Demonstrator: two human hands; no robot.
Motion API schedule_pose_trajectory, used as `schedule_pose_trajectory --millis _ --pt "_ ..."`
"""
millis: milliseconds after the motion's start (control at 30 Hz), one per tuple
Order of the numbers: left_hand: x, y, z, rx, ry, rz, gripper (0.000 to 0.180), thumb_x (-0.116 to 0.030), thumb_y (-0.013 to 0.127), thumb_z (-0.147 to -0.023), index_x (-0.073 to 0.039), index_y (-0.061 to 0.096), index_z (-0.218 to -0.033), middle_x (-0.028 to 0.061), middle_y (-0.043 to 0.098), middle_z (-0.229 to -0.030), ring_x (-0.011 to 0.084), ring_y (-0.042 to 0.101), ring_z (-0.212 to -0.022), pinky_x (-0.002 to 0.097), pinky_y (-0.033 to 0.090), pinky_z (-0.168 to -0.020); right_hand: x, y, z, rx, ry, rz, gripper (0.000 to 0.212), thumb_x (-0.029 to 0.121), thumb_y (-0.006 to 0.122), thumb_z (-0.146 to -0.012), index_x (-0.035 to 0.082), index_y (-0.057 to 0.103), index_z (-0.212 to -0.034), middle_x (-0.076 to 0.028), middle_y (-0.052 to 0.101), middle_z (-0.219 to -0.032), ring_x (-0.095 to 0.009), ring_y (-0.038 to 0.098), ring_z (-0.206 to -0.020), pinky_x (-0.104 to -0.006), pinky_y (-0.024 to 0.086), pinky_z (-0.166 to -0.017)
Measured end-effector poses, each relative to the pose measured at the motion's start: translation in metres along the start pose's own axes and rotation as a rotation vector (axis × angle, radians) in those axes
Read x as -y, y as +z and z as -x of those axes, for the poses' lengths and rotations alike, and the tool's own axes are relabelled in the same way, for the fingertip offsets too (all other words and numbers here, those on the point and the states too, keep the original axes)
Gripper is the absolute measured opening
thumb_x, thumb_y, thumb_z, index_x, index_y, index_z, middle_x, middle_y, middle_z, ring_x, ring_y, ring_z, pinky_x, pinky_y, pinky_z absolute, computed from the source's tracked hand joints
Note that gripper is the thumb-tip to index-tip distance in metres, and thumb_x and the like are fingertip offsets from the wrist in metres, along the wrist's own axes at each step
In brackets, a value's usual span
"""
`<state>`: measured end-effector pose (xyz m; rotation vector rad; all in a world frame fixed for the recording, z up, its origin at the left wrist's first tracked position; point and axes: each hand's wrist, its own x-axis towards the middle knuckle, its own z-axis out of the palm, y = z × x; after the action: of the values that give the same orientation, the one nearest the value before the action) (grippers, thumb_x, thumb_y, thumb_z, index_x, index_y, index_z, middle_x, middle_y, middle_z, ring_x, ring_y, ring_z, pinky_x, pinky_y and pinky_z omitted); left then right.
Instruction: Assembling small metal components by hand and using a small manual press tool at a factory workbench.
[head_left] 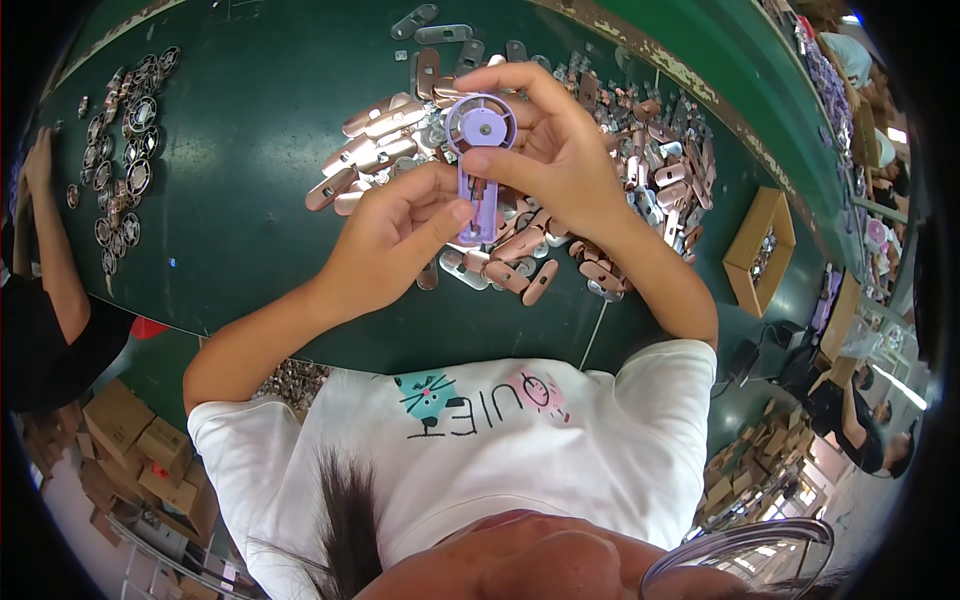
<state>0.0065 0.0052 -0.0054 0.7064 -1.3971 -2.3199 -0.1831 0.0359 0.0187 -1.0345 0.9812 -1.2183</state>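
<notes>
Between both hands I hold a small purple fan housing (482, 207), with a round ring at its far end and a straight handle toward me. My left hand (400, 225) pinches the lower handle between thumb and fingers. My right hand (545, 150) grips it just below the ring, thumb across the front and fingers curled behind the ring. The handle's inside shows, with small dark and reddish parts in it that I cannot make out. Under and around the hands lies a heap of rose-gold and silver oval metal covers (520, 243).
Silvery ring-shaped parts (138, 180) form a long pile on the green table (240, 200) at left. A cardboard box (760, 250) with small parts stands at right. At the far left edge another person's arm (52, 240) rests by the table. More people sit at far right.
</notes>
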Motion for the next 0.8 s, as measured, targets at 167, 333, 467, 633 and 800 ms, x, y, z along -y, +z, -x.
schedule_pose_trajectory --millis 167,333,467,633,800 --pt "0.001 -0.002 0.001 -0.047 0.090 -0.219 0.024 -0.017 0.047 -0.097 0.001 0.050 -0.112 0.0056 0.064 -0.096 0.0057 0.060 -0.075 0.0201 0.043 -0.041 0.016 -0.009 0.000 0.025 0.180 0.054 0.039 -0.003 0.069 -0.078 0.001 0.053 -0.112 -0.004 0.061 -0.100 -0.009 0.059 -0.088 -0.0236 0.050 -0.082" --pt "-0.001 -0.003 -0.001 0.012 0.154 -0.334 0.021 -0.017 0.043 -0.098 0.000 0.049 -0.110 0.0039 0.060 -0.088 0.0059 0.052 -0.065 0.0208 0.043 -0.053 0.013 -0.007 0.001 0.037 0.195 -0.026 0.031 0.004 0.069 -0.081 0.002 0.054 -0.107 -0.002 0.059 -0.094 -0.008 0.058 -0.085 -0.0224 0.050 -0.074" --pt "0.003 -0.004 -0.001 0.008 0.199 -0.344 0.020 -0.016 0.043 -0.097 0.000 0.049 -0.107 0.0045 0.060 -0.082 0.0058 0.052 -0.056 0.0213 0.042 -0.040 0.006 -0.008 0.000 0.057 0.171 -0.053 0.029 0.005 0.069 -0.081 0.002 0.054 -0.106 -0.002 0.059 -0.092 -0.007 0.057 -0.080 -0.0217 0.048 -0.068" --pt "0.003 -0.007 -0.004 -0.012 0.242 -0.406 0.021 -0.016 0.043 -0.097 0.000 0.048 -0.108 0.0039 0.058 -0.080 0.0055 0.050 -0.054 0.0214 0.042 -0.041 0.010 -0.006 -0.003 0.060 0.170 -0.017 0.027 0.004 0.068 -0.082 0.002 0.054 -0.105 -0.001 0.058 -0.089 -0.007 0.057 -0.077 -0.0217 0.048 -0.066" --pt "-0.009 -0.010 -0.002 0.060 0.146 -0.442 0.023 -0.018 0.039 -0.099 -0.001 0.045 -0.114 0.0026 0.056 -0.082 0.0047 0.046 -0.064 0.0200 0.039 -0.058 0.008 -0.010 0.001 0.080 0.212 -0.064 0.026 0.004 0.067 -0.083 0.002 0.054 -0.105 -0.001 0.058 -0.089 -0.007 0.057 -0.076 -0.0219 0.048 -0.065"
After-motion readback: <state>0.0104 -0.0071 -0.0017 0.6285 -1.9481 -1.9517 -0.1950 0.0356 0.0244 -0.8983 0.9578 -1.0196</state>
